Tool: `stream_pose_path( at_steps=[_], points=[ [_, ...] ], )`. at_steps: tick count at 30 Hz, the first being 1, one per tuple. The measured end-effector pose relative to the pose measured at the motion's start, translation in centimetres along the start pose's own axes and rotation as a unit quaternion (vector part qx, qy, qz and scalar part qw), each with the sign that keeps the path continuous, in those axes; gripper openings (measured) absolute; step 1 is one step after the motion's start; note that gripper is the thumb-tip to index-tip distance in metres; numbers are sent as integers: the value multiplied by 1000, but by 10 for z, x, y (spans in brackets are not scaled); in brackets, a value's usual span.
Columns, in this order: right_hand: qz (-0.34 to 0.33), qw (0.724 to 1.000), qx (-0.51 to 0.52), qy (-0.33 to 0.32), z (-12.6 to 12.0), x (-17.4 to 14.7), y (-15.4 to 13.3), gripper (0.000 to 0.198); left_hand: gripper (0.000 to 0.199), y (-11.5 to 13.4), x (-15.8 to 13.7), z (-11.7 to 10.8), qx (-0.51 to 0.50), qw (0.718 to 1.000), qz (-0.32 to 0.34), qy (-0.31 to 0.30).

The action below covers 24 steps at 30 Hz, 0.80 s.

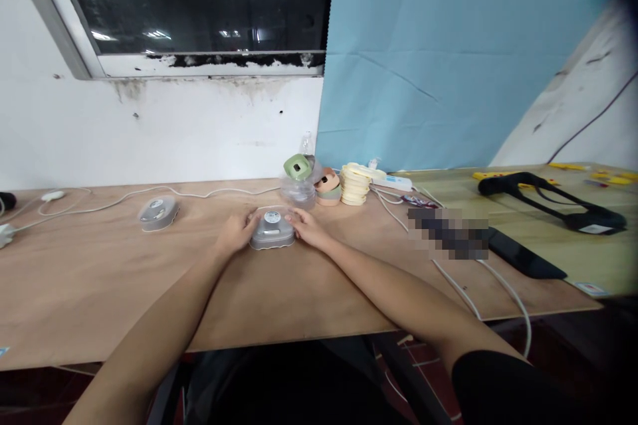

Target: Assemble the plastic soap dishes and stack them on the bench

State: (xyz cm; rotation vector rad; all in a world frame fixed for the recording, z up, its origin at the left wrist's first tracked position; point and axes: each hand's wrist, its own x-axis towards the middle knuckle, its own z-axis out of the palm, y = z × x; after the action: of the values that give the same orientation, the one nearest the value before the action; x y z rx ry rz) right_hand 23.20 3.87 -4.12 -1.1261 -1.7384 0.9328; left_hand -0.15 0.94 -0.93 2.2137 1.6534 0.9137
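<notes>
- Plywood table (100, 292) carried, far left, a white cable (124, 198) and a second grey device (158, 213) lying well apart from the hands.
- Left hand (238, 232) touched the left side of the grey plastic device (272, 230), fingers curled loosely against it.
- That device sat mid-table; it looked light, rigid and smooth, best held by its two sides. Its round top label was too small to read.
- Right hand (308, 226) cupped the right side, fingers together.
- Cream rings (355, 186) stood stacked beyond; a black strap (548, 202) lay far right.

device (272, 230) on table (100, 292), between hands | second device (158, 212) far left | ring stack (354, 184) behind right
</notes>
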Motion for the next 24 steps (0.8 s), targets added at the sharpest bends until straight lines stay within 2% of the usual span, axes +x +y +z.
stream_pose_path(
  at_steps=[5, 11, 17, 21, 24],
  points=[
    [-30, 995, -89, -36, -5, -5, -11, 50, 53, -8, 3, -2, 7, 997, 8, -73],
    [-46, 987, -151, -29, -6, -11, -20, 48, 53, -14, 6, 2, 19, 996, 28, -85],
    [-62, 978, -196, -30, -8, -10, -22, 45, 57, -15, 6, 4, 18, 998, 14, -63],
    [-52, 969, -239, -32, -8, -10, -22, 50, 52, -19, 8, 4, 3, 998, -2, -70],
    [-57, 967, -246, -41, -8, -12, -21, 53, 46, -29, 13, 5, 2, 999, -26, -35]
  ],
)
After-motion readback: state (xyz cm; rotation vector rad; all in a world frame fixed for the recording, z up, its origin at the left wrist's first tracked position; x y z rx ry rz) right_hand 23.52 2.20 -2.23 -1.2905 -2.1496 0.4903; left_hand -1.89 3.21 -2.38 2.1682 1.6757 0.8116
